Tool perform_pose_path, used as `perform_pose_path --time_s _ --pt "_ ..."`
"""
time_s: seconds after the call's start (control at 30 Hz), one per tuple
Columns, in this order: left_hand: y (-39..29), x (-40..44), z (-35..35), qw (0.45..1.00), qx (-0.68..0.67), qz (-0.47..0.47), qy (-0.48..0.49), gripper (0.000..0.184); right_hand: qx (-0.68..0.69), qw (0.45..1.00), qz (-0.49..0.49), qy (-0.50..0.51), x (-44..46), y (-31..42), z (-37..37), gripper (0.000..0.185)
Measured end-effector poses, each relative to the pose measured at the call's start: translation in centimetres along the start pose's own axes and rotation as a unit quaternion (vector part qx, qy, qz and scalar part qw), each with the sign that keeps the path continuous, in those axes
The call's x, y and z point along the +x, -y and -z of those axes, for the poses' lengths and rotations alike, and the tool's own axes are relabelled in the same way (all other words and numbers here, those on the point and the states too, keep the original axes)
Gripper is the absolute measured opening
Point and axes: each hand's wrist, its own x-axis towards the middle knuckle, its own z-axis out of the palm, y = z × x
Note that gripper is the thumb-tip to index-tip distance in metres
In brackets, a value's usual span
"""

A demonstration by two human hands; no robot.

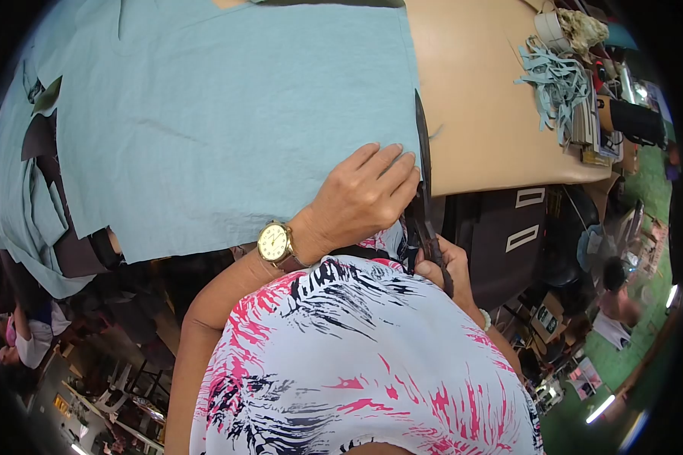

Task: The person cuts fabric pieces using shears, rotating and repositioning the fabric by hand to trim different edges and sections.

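Observation:
A wide sheet of light blue-green fabric (228,114) lies spread on the tan tabletop. My left hand (368,186) rests palm down on it near its right edge, fingers stretched out and slightly bent; a watch (274,242) is on that wrist. Close to my body, my right hand (454,271) is closed around the handles of dark fabric scissors (423,199). Their long blades point away from me along the fabric's right edge, beside my left fingertips. How far the blades are apart I cannot tell.
Fabric strips (555,80) are heaped at the table's (493,114) right end, by a white container (552,32) and stacked items. Dark drawers (508,227) sit below the table. More blue-green fabric (30,197) hangs over dark material at left. A person (34,337) is at lower left.

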Motion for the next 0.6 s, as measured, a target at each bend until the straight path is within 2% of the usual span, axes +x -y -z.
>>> perform_pose_path --time_s 0.37,0.47,0.6 --pt "0.03 -0.11 0.02 1.0 -0.007 -0.002 0.002 0.021 0.003 1.0 -0.009 -0.013 -0.16 -0.01 -0.27 0.022" --pt "0.05 -0.18 -0.07 1.0 -0.004 -0.004 0.001 0.021 -0.036 0.999 -0.017 -0.035 -0.32 0.27 -0.61 0.021" --pt "0.05 -0.23 0.05 1.0 -0.008 -0.006 0.001 0.02 -0.008 1.0 0.004 -0.017 -0.26 -0.38 -0.16 0.023"
